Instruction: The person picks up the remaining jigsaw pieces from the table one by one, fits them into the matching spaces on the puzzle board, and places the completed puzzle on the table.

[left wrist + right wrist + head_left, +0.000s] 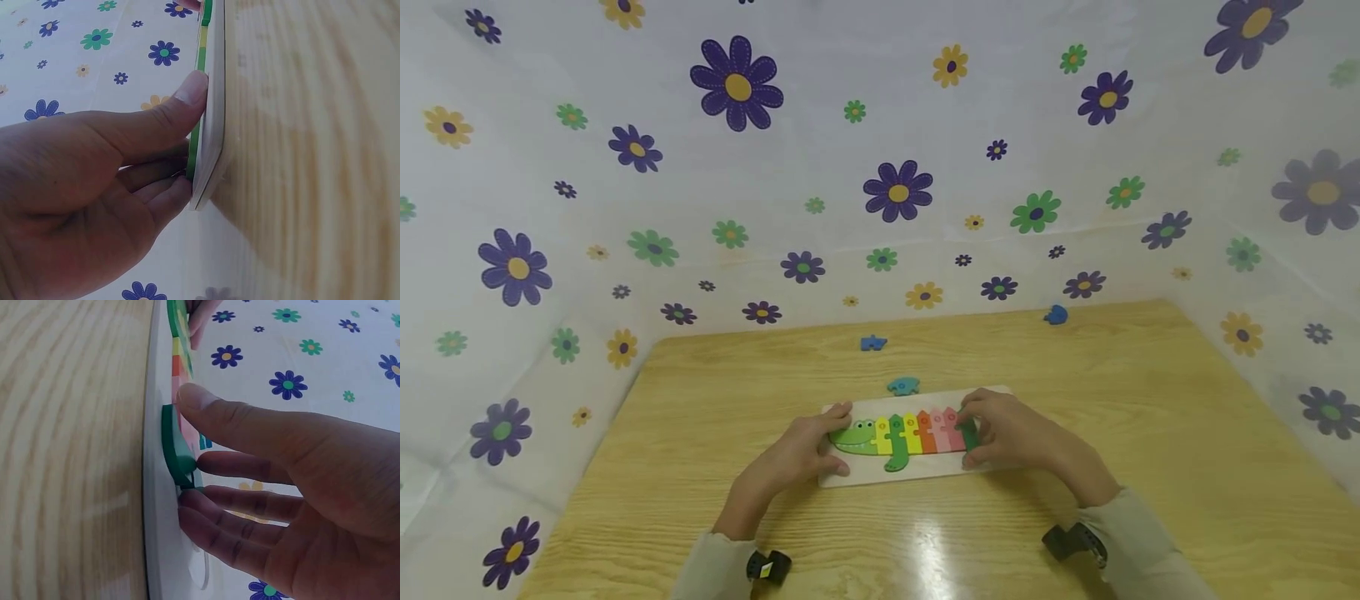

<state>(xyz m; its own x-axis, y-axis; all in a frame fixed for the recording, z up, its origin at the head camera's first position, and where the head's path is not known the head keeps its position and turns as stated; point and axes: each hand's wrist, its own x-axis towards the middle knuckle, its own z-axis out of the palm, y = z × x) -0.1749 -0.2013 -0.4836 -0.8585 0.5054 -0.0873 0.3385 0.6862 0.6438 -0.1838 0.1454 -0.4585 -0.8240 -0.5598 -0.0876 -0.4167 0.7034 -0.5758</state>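
A wooden crocodile puzzle board (865,477) lies flat on the table, filled from a light green head (856,440) through yellow, green, orange and pink pieces. My left hand (797,454) holds the board's left end, thumb at the near side and fingers over the head piece. At the right end, my right hand (1011,429) pinches a dark green puzzle piece (177,450) beside the last pink piece (952,435). Its thumb and index finger are on either side of that piece, the other fingers curving over the board. Part of the dark green piece is hidden in the head view.
A teal puzzle piece (903,386) lies just behind the board. Farther back are a blue piece (872,342) and another blue piece (1056,314) near the table's far right. A flower-printed white sheet (835,150) surrounds the wooden table (737,367) at the back and sides.
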